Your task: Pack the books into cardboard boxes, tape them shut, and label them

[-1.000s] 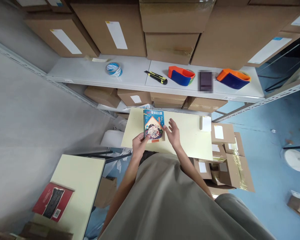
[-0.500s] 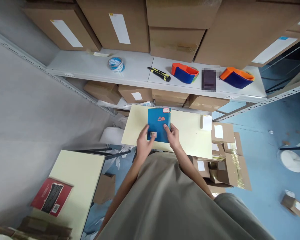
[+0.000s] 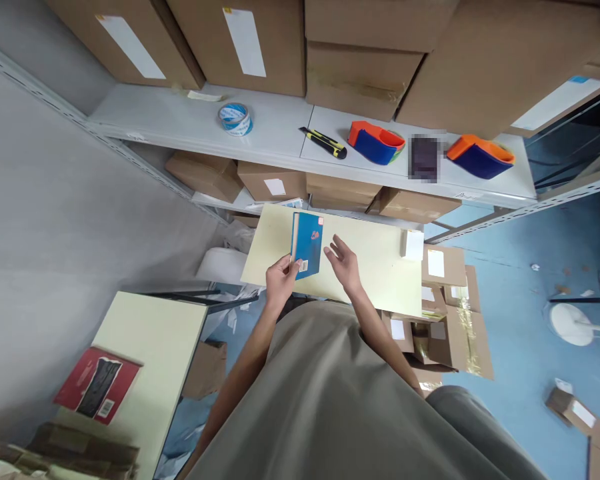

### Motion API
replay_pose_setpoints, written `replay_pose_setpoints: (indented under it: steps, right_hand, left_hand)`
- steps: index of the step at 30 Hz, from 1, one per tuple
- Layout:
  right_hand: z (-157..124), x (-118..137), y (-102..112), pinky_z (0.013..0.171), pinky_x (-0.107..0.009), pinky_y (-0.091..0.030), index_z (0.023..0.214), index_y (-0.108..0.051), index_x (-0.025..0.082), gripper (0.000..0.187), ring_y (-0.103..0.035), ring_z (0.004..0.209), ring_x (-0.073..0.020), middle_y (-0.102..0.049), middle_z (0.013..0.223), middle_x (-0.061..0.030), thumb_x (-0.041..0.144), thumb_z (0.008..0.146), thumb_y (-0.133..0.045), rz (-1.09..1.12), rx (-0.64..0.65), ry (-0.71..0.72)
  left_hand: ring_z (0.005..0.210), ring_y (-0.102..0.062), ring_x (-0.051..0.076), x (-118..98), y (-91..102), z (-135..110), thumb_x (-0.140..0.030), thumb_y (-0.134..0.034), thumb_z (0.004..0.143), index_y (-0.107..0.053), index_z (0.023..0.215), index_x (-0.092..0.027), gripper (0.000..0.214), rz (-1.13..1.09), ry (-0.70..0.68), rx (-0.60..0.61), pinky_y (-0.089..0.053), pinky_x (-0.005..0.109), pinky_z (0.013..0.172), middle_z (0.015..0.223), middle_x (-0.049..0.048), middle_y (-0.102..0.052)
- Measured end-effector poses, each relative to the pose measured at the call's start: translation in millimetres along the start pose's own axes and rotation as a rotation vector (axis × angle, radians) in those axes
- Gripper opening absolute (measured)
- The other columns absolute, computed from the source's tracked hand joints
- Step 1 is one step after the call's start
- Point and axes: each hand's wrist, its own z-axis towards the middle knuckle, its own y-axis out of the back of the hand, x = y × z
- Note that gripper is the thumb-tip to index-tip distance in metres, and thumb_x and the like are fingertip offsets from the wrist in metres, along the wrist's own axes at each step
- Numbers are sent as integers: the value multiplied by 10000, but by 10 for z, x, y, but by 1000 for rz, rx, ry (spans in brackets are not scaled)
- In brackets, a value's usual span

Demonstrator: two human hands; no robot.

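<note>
A blue book [image 3: 309,241] with a small orange-red drawing and a white barcode label on its cover stands tilted over the pale yellow tabletop [image 3: 370,267]. Its page edges face left. My left hand [image 3: 281,279] grips the lower left edge, thumb on the cover near the label. Just to the right of the book, my right hand [image 3: 344,264] is apart from it, fingers spread and holding nothing.
A white box [image 3: 412,245] sits at the tabletop's right end. On the shelf ahead lie a tape roll [image 3: 235,120], a utility knife [image 3: 324,143] and orange-blue bands [image 3: 376,143]. Cardboard boxes [image 3: 445,260] are stacked at right. A red package [image 3: 98,385] rests on the left table.
My right hand has let go of the book and moved slightly right. The book has turned in my left hand, so its page edges now show on the left.
</note>
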Motion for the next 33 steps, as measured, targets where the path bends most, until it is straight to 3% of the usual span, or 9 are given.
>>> replay_pose_setpoints:
  steps: [3,6,9,11,14,17,20,26,33]
  right_hand:
    - [-95,55,-162,1091,-479,-613,1426,-704,185,889,-655,1384,-375,-690,1491,-152,779,773,-815,21,115,17]
    - [-132,61,-218,895,-391,-658,1137,-784,188,602,-753,1107,-307,-818,1123,-94,698,818,-812,-39,73,63]
    - [-68,0,-98,768,-350,-630,975,-762,197,505,-742,864,-246,-799,900,-43,680,828,-789,31,-15,31]
    - [-24,-49,23,755,-350,-621,1038,-765,207,522,-742,835,-238,-805,907,-32,675,811,-805,160,15,-37]
    - [-23,-90,158,768,-368,-625,1137,-778,217,582,-760,861,-260,-819,902,-32,670,779,-851,267,99,-123]
    - [-63,-93,208,876,-412,-633,1181,-791,222,611,-775,996,-296,-842,1026,-58,667,770,-874,305,150,-135]
    - [-66,-97,236,953,-441,-624,1179,-806,235,576,-770,1073,-306,-839,1141,-61,649,785,-882,314,192,-128]
    - [63,-89,419,1107,-473,-575,1198,-835,268,479,-744,1209,-310,-814,1277,-36,593,848,-869,122,316,51]
    - [75,48,530,1316,-514,-413,1235,-841,373,299,-564,1518,-281,-738,1450,-12,512,982,-763,-76,339,384]
  left_hand:
    - [852,-746,239,-59,-132,-83,-492,-692,986,-821,1105,-202,339,258,-87,-58,-558,306,798,909,75,-815]
    - [890,-781,284,-84,-282,-189,-410,-725,969,-826,1195,-246,297,443,-171,-25,-568,360,859,1003,105,-838]
    - [1078,-788,307,-26,-311,-172,-414,-759,955,-804,1270,-297,340,350,-246,127,-585,411,997,1255,94,-813]
    - [1265,-728,314,56,-220,-49,-462,-763,956,-770,1331,-285,415,229,-241,86,-563,440,1097,1426,98,-740]
    - [1386,-645,352,204,16,231,-555,-862,849,-726,1377,-203,649,45,-71,-61,-541,485,1137,1501,167,-676]
    - [1239,-721,347,326,200,447,-591,-943,727,-769,1267,-143,723,-231,205,197,-564,478,1084,1339,186,-762]
    - [1143,-753,309,370,238,498,-538,-979,690,-798,1198,-147,666,-362,288,332,-563,443,1067,1244,144,-805]
    - [1196,-743,322,230,272,445,-507,-968,713,-771,1180,-169,609,-217,87,252,-545,479,1119,1234,134,-810]
    - [1406,-645,324,-43,454,485,-400,-830,878,-767,971,-230,204,-8,-300,242,-458,573,1240,1185,125,-818]
